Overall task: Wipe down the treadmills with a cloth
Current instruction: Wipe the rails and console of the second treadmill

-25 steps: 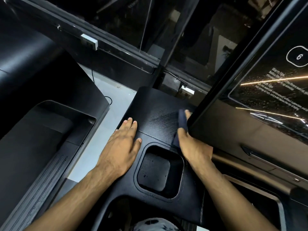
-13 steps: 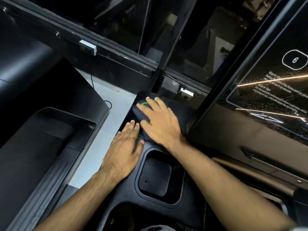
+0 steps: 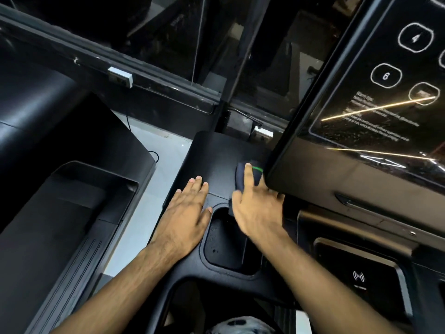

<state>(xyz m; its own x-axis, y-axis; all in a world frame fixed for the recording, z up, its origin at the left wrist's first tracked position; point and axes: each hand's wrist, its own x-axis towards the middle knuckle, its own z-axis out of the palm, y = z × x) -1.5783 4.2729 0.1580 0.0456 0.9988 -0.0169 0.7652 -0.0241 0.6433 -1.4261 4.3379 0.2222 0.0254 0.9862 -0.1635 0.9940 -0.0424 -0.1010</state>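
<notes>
Dark blue cloth (image 3: 243,177) with a thin green edge lies on the textured black treadmill console (image 3: 216,155), at the far right of its flat top, just beside the lower left corner of the glossy display panel (image 3: 361,131). Its visible part is longer than wide, and the long axis runs from the near side toward the far side of the console, tilted slightly right; the green edge sits at the far right end, touching or almost touching the panel's edge. The near end is hidden under the palm.

Pressing down on it is the right hand (image 3: 256,208), flat with fingers straight; one finger reaches forward along the cloth's length, and the others are blurred and partly tucked against the panel. Flat on the console to its left rests the left hand (image 3: 186,215), fingers straight and close together, pointing away from the person, the thumb at the rim of the recessed cup holder (image 3: 228,244). That recess sits near of both hands, between the two forearms.

On the display, outlined buttons read 4 and 6 above small white text too fine to read. To the left, across a strip of pale floor (image 3: 149,189), stands a neighbouring treadmill (image 3: 72,213).
</notes>
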